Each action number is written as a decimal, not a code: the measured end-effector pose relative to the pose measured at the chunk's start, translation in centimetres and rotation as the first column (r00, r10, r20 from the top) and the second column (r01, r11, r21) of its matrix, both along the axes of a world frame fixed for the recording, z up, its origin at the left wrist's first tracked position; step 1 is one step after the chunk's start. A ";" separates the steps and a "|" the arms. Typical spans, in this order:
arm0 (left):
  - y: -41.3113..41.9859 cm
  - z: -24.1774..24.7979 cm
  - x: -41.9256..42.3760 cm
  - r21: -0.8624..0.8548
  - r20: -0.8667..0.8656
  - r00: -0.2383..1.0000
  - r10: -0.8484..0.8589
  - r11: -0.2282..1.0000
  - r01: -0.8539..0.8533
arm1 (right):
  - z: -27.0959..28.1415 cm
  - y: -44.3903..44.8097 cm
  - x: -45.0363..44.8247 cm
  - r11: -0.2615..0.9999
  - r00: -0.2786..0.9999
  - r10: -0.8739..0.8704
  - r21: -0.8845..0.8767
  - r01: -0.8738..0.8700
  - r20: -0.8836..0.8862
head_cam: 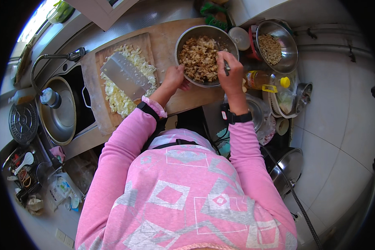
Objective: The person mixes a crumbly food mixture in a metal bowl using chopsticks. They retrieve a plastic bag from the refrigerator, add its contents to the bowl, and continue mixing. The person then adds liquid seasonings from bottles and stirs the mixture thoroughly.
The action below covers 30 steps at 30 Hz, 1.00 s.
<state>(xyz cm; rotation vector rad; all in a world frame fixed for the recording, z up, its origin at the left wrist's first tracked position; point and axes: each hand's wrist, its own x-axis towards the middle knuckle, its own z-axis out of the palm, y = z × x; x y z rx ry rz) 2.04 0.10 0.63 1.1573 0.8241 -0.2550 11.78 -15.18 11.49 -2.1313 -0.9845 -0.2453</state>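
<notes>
A round metal bowl [177, 47] stands on a large wooden board [168, 31] and holds a brown, crumbly food mixture [200, 59]. My left hand [175, 78] grips the bowl's near left rim. In my right hand [230, 69] is a utensil with a dark handle [227, 68]; its metal end dips into the mixture at the bowl's right side, partly buried. To the left, a cleaver [125, 75] lies flat over chopped pale cabbage [115, 97] on a smaller cutting board [143, 40]. The cleaver's handle end is hidden near my left forearm.
A sink with a metal basin [57, 115] and a flexible faucet [34, 72] is at the left. On the right are a colander [289, 47] of pale pieces, a lidded container [239, 38], and an oil bottle [256, 79] with a yellow cap. A dark cable [295, 187] runs down the right.
</notes>
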 end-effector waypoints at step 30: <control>-0.7 0.3 0.3 -0.047 0.032 0.992 0.125 0.991 -0.123 | -1.1 -0.9 -2.2 0.991 0.967 -0.017 0.122 0.050 -0.255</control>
